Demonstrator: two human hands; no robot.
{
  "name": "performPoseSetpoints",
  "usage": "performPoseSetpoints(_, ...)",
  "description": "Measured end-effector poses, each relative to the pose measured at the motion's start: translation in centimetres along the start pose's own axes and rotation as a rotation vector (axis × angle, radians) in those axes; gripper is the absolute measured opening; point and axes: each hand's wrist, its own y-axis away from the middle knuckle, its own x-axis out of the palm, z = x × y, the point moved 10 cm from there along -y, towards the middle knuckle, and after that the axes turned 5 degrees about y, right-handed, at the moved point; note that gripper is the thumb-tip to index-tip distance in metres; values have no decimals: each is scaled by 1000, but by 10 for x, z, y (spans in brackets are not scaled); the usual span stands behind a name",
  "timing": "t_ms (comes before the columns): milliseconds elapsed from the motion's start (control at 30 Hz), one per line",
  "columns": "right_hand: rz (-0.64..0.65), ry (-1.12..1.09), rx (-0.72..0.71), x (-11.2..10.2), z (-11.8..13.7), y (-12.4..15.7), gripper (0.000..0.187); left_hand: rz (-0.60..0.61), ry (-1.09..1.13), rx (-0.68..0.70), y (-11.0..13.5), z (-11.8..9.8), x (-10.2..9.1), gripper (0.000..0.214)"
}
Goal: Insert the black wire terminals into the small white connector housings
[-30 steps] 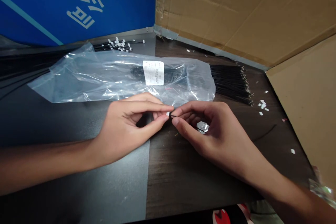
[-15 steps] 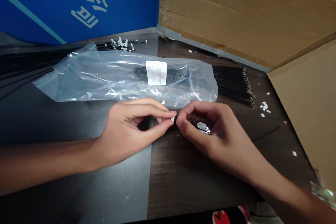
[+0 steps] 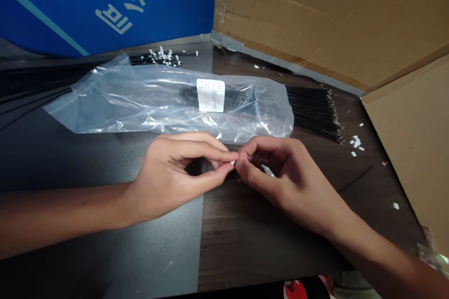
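Note:
My left hand (image 3: 196,163) pinches a small white plastic connector (image 3: 232,162) between thumb and forefinger; only a sliver of it shows. Against it, fingertip to fingertip, my right hand (image 3: 270,163) is closed in a pinch. A thin black wire (image 3: 356,180) comes out behind the right hand and seems to run to its fingertips, where the end is hidden. Under the right palm a crumpled silvery scrap (image 3: 268,170) is partly visible on the table.
Behind the hands lies a clear plastic bag (image 3: 140,103) with a white label (image 3: 211,96), around a bundle of black wires (image 3: 315,112). Other wires with white connectors (image 3: 163,56) lie at back left. Loose white pieces (image 3: 356,142) are scattered right. Blue board (image 3: 63,4) and cardboard (image 3: 315,18) wall the table.
My hands have come together, and the right fingertips now meet the left ones at the white connector. The wire behind the right hand has shifted slightly.

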Motion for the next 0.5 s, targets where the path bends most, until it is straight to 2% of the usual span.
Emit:
performPoseSetpoints(200,-7,31,4,-1,2,2,15,-23,32,0,-1,0,0,20)
performPoseSetpoints(333,-16,68,-46,-2,12,6,7,-44,169,-67,-5,4,-4,18)
performPoseSetpoints(433,-36,153,-104,-7,23,12,17,-94,274,-148,-17,2,-17,11)
performPoseSetpoints(500,-32,264,-136,-9,31,19,17,-150,377,-181,-28,-6,-34,6)
